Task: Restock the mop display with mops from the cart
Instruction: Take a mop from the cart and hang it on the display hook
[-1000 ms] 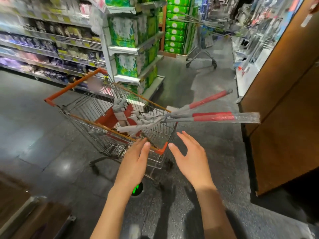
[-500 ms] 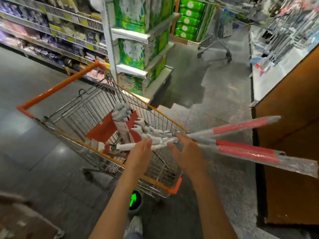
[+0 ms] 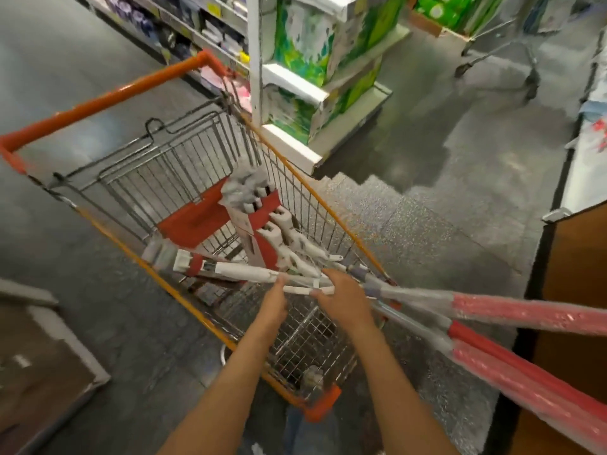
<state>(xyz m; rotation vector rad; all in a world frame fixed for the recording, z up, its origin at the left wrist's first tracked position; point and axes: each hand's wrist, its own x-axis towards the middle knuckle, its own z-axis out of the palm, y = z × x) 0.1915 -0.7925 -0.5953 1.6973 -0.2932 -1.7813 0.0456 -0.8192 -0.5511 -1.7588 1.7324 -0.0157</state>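
I see a grey speckled floor (image 3: pixel 410 231) filling most of the view, with a shelf unit (image 3: pixel 315 73) of green and white packs ahead and a brown wooden panel (image 3: pixel 571 277) cut off at the right edge. A second trolley (image 3: pixel 502 57) far back is blurred and only partly in frame. At lower left a brown box shape (image 3: pixel 42 366) is too smeared for me to name.

The wire cart (image 3: pixel 138 178) with its orange handle stands in the middle, tilted in my view. The mops (image 3: pixel 289 254) lie inside it, heads toward the red seat flap, their red plastic-wrapped handles (image 3: pixel 525 313) sticking out over the near right corner and running off the frame. How many there are I cannot tell.

My left hand (image 3: pixel 272 307) reaches in with fingers straight, tips touching a white mop shaft. My right hand (image 3: pixel 345 298) lies over the bundle of shafts; whether its fingers are curled round one I cannot tell.
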